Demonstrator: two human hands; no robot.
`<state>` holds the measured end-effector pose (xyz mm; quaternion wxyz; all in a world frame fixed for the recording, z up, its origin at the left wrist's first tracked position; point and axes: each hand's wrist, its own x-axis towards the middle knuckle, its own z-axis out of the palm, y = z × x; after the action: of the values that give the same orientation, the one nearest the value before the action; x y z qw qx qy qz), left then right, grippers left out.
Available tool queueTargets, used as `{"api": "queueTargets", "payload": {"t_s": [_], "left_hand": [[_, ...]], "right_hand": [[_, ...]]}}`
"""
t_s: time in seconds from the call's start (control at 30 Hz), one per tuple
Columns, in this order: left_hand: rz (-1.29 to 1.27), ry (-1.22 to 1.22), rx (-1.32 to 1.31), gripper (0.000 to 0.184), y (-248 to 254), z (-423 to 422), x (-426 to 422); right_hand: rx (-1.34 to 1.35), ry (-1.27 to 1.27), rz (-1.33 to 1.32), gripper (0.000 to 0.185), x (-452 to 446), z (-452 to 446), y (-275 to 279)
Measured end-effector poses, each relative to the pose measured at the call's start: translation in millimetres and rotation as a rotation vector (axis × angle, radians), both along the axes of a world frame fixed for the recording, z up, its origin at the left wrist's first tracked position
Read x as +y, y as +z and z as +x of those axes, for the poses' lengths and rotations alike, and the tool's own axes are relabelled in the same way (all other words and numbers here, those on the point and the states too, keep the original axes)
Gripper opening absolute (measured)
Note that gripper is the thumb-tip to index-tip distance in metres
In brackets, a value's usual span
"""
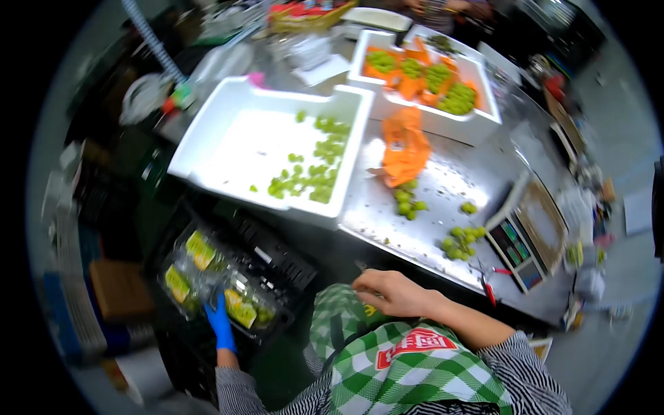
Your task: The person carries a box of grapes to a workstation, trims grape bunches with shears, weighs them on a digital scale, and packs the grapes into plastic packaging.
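Observation:
My left hand [220,326], in a blue glove, reaches down into a black crate [266,238] at the lower left. Its fingers grip the edge of a clear plastic box of green grapes [242,308] with a yellow-green label. Two similar labelled boxes, one of them a clear box [200,250] farther back, lie beside it. My bare right hand [389,292] is held in front of my green checked apron [429,373], fingers curled in; whether it holds anything is hidden.
A white foam box [228,131] with loose grapes stands beyond the crate. Another foam box [449,128] holds grape bunches in orange wrapping. On the metal table [373,214] are an orange wrapper [404,149], grapes [460,242], red-handled snips [490,290] and a scale [515,252].

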<state>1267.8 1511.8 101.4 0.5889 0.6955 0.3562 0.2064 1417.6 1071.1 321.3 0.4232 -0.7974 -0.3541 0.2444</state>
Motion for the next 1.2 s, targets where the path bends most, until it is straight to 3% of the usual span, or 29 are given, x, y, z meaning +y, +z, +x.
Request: {"api": "queueTargets", "payload": {"t_s": [0.17,0.27,0.33,0.4,0.47,0.53,0.6,0.67,0.7,0.73,0.83,0.97,1.07,1.13,1.2], "left_hand": [[0.157,-0.073,0.304,0.083,6,15,-17],[0.269,-0.411,0.521,0.067,21,13,26],[0.294,-0.224,0.374,0.055,17,21,64],[0.322,-0.213,0.031,0.047,139,69,5],[-0.092,-0.135,-0.392,0.041,216,119,-60],[-0.276,-0.298,-0.722,0.039,249,172,-83],[-0.767,-0.495,-0.912,0.038,266,234,-88],[-0.976,-0.296,-0.938,0.034,276,295,-119],[-1.135,-0.479,-0.922,0.03,276,317,-129],[-1.209,-0.332,-0.886,0.031,274,341,-145],[-1.358,-0.269,-0.723,0.028,267,405,-181],[-1.329,-0.119,-0.642,0.026,261,496,-230],[-1.396,-0.261,-0.721,0.025,231,595,-219],[-1.122,-0.433,-0.714,0.015,233,623,-253],[-0.525,-0.403,-0.724,0.014,230,622,-330]], "right_hand": [[-0.084,0.012,0.069,0.018,-3,-2,-13],[-0.075,0.043,0.067,0.017,-4,-4,-12],[-0.109,0.069,0.102,0.022,-2,-2,-14],[-0.162,0.114,0.114,0.029,5,-2,-9],[-0.227,0.141,0.215,0.037,27,-8,-9],[-0.355,0.226,0.473,0.043,50,-15,-12],[-0.452,0.291,0.66,0.047,65,-24,-9],[-0.377,0.225,0.748,0.036,68,-28,-11],[-0.389,0.17,0.755,0.031,58,-20,-7],[-0.401,0.114,0.763,0.026,48,-12,-3],[-0.587,-0.159,0.961,0.017,14,8,22],[0.158,-0.211,1.041,0.011,-31,24,36],[0.232,-0.044,1.007,0.011,-56,35,23],[0.336,-0.007,1.138,0.01,-73,36,22],[0.556,0.055,1.184,0.011,-100,42,36]]}}
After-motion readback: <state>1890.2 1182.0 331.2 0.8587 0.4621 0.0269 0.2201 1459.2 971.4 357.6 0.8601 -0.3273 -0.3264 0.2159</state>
